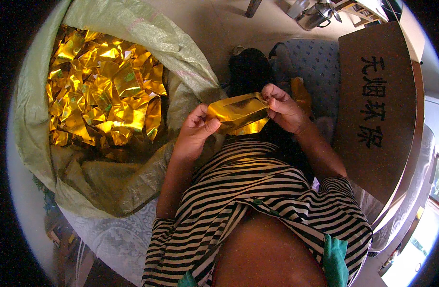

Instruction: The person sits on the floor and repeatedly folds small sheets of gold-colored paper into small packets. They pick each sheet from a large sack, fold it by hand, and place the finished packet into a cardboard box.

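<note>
A piece of gold foil paper [237, 107], folded into a long hollow shape with a recessed middle, is stretched between both hands above my lap. My left hand [198, 127] pinches its left end between thumb and fingers. At the other end, my right hand [285, 109] grips the corner with thumb and fingertips. More gold foil [253, 127] shows just below; whether it belongs to the same piece I cannot tell. To the left, a large woven plastic sack [190, 71] stands with its mouth wide, holding a heap of folded gold foil pieces [104, 89].
A cardboard box [374, 107] with handwriting on its side stands at the right. Another gold foil piece [301, 94] lies beyond my right hand, near patterned blue fabric [309, 59]. A metal pot [314, 16] sits on the floor at the far side. White lace fabric [115, 229] lies below the sack.
</note>
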Demonstrator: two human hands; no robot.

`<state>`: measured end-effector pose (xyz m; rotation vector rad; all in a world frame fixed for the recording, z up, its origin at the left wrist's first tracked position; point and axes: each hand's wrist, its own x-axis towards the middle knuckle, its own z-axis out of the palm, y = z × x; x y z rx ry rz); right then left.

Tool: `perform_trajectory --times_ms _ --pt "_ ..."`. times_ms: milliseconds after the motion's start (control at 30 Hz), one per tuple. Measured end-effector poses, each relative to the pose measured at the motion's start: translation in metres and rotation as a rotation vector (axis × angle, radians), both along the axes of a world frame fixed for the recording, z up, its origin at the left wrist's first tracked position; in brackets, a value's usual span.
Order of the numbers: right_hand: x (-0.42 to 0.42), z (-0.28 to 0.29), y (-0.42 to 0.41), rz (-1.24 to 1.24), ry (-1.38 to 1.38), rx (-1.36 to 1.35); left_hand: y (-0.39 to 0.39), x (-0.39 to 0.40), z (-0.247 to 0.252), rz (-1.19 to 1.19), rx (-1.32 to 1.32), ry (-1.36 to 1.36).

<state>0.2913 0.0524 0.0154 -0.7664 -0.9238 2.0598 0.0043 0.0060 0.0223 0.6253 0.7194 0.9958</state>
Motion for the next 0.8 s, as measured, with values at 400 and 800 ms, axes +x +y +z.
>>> perform_trajectory --times_ms 400,800 --pt "-0.003 0.022 -0.011 0.097 -1.203 0.985 0.021 -0.044 0.025 0.397 0.011 -0.207" --pt "-0.009 0.023 -0.019 0.100 -1.367 1.084 0.000 0.030 0.006 -0.178 0.778 1.502"
